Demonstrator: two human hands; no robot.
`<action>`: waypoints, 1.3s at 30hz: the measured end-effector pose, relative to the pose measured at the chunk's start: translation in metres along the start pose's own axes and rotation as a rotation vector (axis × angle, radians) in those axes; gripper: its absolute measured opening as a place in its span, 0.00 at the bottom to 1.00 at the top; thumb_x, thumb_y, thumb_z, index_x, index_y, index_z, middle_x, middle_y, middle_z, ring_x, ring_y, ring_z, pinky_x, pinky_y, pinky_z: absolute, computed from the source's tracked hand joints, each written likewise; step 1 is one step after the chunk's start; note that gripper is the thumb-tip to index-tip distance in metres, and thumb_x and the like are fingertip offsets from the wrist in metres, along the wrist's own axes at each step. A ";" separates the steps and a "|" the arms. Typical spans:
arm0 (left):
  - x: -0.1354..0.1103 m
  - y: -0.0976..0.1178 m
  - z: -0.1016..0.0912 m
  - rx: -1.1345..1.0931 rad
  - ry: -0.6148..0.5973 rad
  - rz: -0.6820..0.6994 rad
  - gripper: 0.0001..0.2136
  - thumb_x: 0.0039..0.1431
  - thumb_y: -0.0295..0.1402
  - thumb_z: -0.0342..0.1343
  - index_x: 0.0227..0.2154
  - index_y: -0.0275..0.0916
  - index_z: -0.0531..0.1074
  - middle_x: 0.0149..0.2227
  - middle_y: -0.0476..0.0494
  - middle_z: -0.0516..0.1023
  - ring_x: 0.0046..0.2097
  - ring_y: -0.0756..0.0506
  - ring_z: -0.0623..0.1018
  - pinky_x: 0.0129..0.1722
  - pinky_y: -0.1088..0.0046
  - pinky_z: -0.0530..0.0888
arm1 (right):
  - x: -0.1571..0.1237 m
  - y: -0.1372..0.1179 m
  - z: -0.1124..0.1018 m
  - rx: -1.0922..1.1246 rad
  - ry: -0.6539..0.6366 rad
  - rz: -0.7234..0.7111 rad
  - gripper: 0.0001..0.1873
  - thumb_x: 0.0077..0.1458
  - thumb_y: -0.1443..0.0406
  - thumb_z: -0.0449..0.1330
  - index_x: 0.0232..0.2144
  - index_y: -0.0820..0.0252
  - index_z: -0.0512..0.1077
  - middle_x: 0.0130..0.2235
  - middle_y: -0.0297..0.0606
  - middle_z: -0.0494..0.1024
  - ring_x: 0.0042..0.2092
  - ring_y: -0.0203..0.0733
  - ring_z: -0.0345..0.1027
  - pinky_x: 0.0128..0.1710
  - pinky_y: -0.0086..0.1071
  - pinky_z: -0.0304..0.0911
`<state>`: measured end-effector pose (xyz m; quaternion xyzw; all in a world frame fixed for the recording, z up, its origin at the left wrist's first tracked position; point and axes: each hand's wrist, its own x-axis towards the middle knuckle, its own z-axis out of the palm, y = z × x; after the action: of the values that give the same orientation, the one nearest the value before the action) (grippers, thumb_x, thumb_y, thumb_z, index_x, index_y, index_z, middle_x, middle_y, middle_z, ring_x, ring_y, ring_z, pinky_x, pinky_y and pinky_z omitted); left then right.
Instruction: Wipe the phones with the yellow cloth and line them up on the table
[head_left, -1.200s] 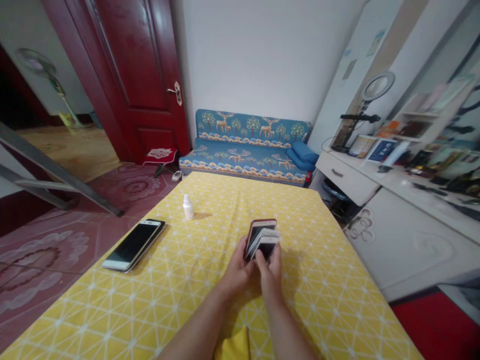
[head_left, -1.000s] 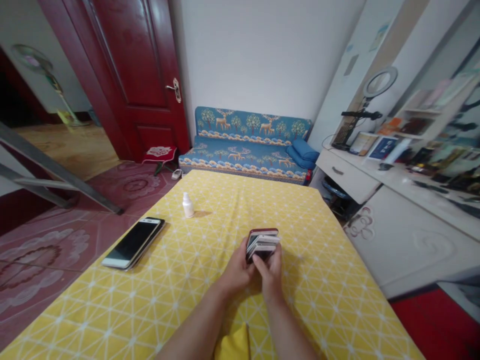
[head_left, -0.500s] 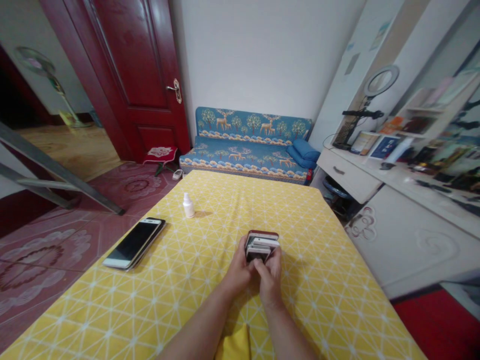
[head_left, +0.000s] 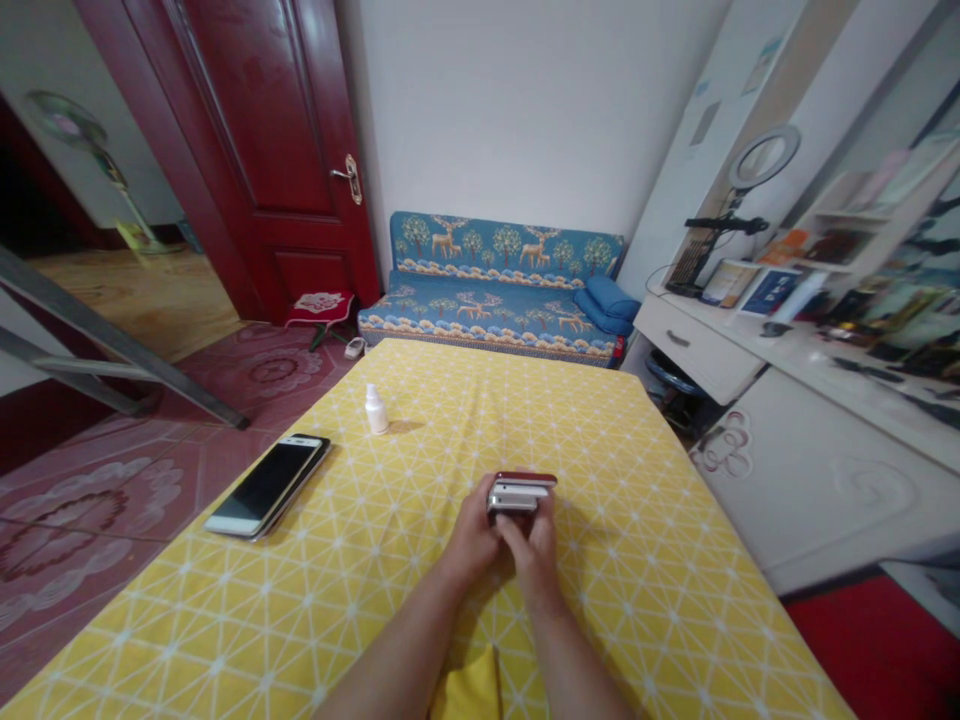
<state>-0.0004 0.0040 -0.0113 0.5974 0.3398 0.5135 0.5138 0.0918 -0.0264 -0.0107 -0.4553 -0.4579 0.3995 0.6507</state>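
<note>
Left hand [head_left: 474, 530] and right hand [head_left: 537, 558] clamp a slim red-and-white phone stack [head_left: 520, 493]!
Long axis rises steeply; rounded ends lie nine-to-three o'clock.

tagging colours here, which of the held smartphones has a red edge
The farthest held smartphone, highest in the picture: its edge is red, while the nearer held smartphones show white or silvery edges.

Nearer than a small white plastic bottle [head_left: 376, 413] and to its right, two bare hands [head_left: 472, 535] grip stacked slim red and white phones [head_left: 519, 492].
</note>
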 end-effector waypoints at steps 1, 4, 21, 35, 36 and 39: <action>0.001 -0.001 -0.002 0.024 -0.003 0.012 0.18 0.50 0.27 0.59 0.45 0.38 0.71 0.44 0.41 0.78 0.46 0.41 0.76 0.48 0.62 0.72 | 0.001 0.001 -0.001 -0.009 -0.009 0.018 0.31 0.50 0.64 0.63 0.56 0.56 0.59 0.49 0.41 0.74 0.50 0.48 0.70 0.54 0.43 0.63; 0.003 -0.002 -0.005 0.066 0.027 0.031 0.19 0.48 0.26 0.58 0.46 0.38 0.71 0.44 0.42 0.78 0.45 0.41 0.77 0.47 0.63 0.72 | 0.003 0.004 -0.002 -0.025 -0.034 0.027 0.29 0.51 0.62 0.63 0.54 0.55 0.59 0.47 0.40 0.75 0.48 0.47 0.71 0.51 0.41 0.64; -0.022 0.047 -0.151 0.312 0.246 -0.492 0.24 0.45 0.44 0.63 0.43 0.33 0.71 0.39 0.37 0.80 0.42 0.38 0.79 0.40 0.64 0.73 | 0.008 0.006 0.002 -0.028 -0.018 0.014 0.33 0.54 0.53 0.60 0.58 0.54 0.54 0.50 0.46 0.69 0.41 0.43 0.69 0.42 0.41 0.65; -0.058 0.060 -0.169 1.515 0.401 -0.335 0.24 0.60 0.40 0.47 0.57 0.33 0.63 0.52 0.29 0.70 0.54 0.34 0.70 0.48 0.59 0.67 | 0.008 0.005 0.002 -0.035 -0.027 0.061 0.33 0.53 0.54 0.61 0.57 0.54 0.56 0.49 0.45 0.70 0.38 0.41 0.71 0.40 0.40 0.68; -0.060 0.061 -0.163 1.552 0.385 -0.317 0.28 0.59 0.43 0.49 0.59 0.33 0.61 0.52 0.29 0.70 0.54 0.33 0.69 0.49 0.58 0.67 | 0.008 0.005 0.002 -0.027 -0.025 0.062 0.33 0.53 0.54 0.62 0.56 0.55 0.56 0.48 0.45 0.70 0.38 0.41 0.71 0.40 0.40 0.68; -0.063 0.061 -0.157 1.564 0.299 -0.322 0.36 0.55 0.48 0.52 0.63 0.35 0.53 0.50 0.31 0.71 0.51 0.33 0.70 0.47 0.60 0.66 | 0.008 0.004 0.003 -0.013 -0.016 0.060 0.32 0.52 0.54 0.63 0.55 0.55 0.57 0.47 0.44 0.71 0.36 0.40 0.71 0.40 0.41 0.69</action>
<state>-0.1740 -0.0281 0.0224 0.6525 0.7471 0.1216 -0.0358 0.0907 -0.0168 -0.0120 -0.4700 -0.4518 0.4194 0.6317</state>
